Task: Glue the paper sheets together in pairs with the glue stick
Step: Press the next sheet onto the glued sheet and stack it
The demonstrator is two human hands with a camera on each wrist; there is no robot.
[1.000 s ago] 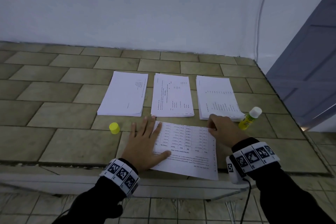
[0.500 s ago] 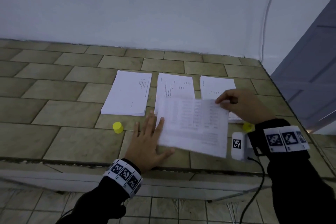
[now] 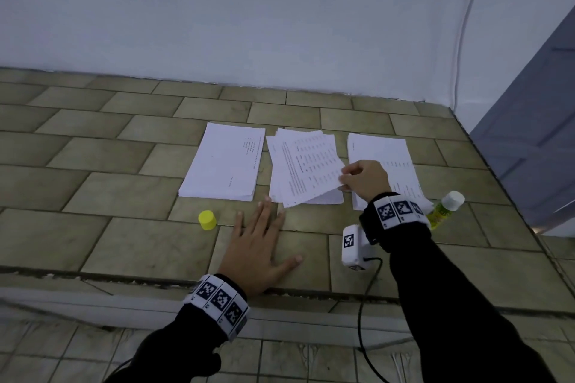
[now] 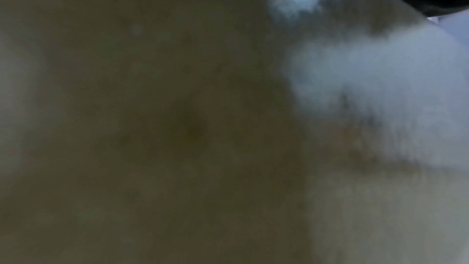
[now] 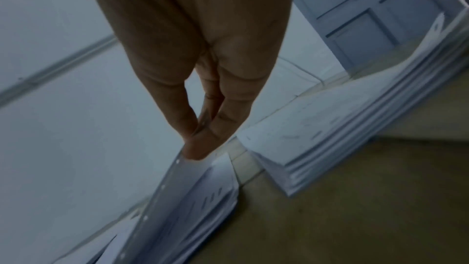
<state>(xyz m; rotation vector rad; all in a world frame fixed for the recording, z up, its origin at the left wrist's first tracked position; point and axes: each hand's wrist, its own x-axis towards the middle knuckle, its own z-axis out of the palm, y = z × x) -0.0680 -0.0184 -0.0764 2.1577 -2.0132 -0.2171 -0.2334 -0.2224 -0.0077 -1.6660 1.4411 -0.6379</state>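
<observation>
- The right hand [image 3: 364,179], right of centre in the head view, pinches the edge of a printed sheet [image 3: 311,165] between thumb and fingers; in the right wrist view the fingertips [image 5: 200,148] close on the sheet's punched edge [image 5: 162,192].
- That sheet lies tilted over the middle pile [image 3: 277,183] — its lower corner hangs past the pile's near edge, and whether it rests fully on the pile cannot be told.
- The left hand [image 3: 259,246], lower centre of the frame, lies flat on the tiled counter [image 3: 124,183] with fingers spread and straight, holding nothing; its fingertips point at the near edge of the middle pile.
- The left wrist view is blurred — only brown tile and a pale patch at the right.
- Two more paper piles lie on the counter: a left pile [image 3: 225,162] and a right pile [image 3: 382,158], the latter partly behind the right wrist.
- The glue stick [image 3: 443,208] lies tilted at the right edge of the right pile, just behind the right wrist, uncapped, its white end up.
- Its yellow cap [image 3: 207,220] stands on the counter left of the left hand, near the left pile's near corner.
- A white wall [image 3: 249,9] rises behind the counter, with a grey door [image 3: 535,134] at the right of the frame.
</observation>
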